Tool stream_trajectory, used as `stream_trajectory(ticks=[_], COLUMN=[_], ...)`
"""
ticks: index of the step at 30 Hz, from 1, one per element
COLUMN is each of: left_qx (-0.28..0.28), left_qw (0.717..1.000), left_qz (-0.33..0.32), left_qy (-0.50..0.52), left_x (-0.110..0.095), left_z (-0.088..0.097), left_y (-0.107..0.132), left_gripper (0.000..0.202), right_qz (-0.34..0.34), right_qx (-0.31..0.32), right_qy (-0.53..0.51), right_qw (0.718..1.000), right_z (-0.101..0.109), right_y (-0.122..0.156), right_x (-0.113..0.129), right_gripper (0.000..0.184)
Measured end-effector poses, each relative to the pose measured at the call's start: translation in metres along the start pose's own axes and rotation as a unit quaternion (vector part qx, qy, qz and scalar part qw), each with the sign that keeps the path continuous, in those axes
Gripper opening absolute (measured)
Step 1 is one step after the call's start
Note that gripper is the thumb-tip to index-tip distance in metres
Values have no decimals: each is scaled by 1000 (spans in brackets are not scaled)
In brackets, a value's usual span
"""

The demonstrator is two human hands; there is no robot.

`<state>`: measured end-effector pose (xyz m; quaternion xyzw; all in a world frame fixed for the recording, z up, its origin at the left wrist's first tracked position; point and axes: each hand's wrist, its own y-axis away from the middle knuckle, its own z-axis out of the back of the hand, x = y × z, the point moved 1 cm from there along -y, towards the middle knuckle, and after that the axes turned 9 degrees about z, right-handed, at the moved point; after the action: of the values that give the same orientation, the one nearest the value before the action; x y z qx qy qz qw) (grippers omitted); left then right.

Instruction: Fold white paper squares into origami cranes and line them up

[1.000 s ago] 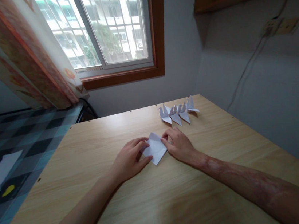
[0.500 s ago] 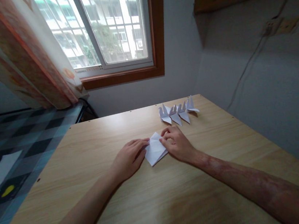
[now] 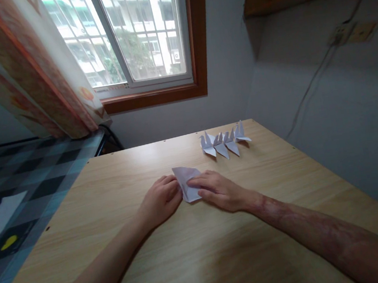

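Observation:
A folded piece of white paper (image 3: 186, 179) lies on the wooden table (image 3: 196, 252) between my hands. My right hand (image 3: 218, 191) lies flat over its right part, fingers stretched out and pressing it down. My left hand (image 3: 160, 201) touches the paper's left edge with curled fingers. Part of the paper is hidden under my right fingers.
Several finished white paper cranes (image 3: 225, 141) stand in a row at the table's far right. A grey wall (image 3: 327, 109) runs along the right edge. A window (image 3: 139, 32) and patterned curtain (image 3: 27, 74) are behind; a bed with a checked cover (image 3: 16, 182) is on the left.
My right hand has moved left over the paper and flattened on it, folding the right flap across. The paper now looks narrower. My left hand stayed at the left edge.

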<state>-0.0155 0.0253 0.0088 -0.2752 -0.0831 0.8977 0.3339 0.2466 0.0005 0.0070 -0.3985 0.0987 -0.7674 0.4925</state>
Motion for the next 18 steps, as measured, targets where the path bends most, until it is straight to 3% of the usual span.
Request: stream_trajectory(ticks=[3, 12, 18], left_qx=[9, 33, -10], left_qw=[1000, 991, 972], left_qz=[17, 46, 115], left_qy=[17, 118, 204], left_x=[-1, 0, 4], left_z=[2, 11, 6], left_y=[0, -3, -2], left_gripper=[22, 40, 55], right_qz=[-2, -17, 5], right_qx=[33, 32, 63], right_qy=[31, 82, 133], right_qw=[999, 996, 989], right_z=[-1, -4, -5], right_y=[0, 0, 0], right_x=[1, 5, 9], right_gripper=[47, 43, 48])
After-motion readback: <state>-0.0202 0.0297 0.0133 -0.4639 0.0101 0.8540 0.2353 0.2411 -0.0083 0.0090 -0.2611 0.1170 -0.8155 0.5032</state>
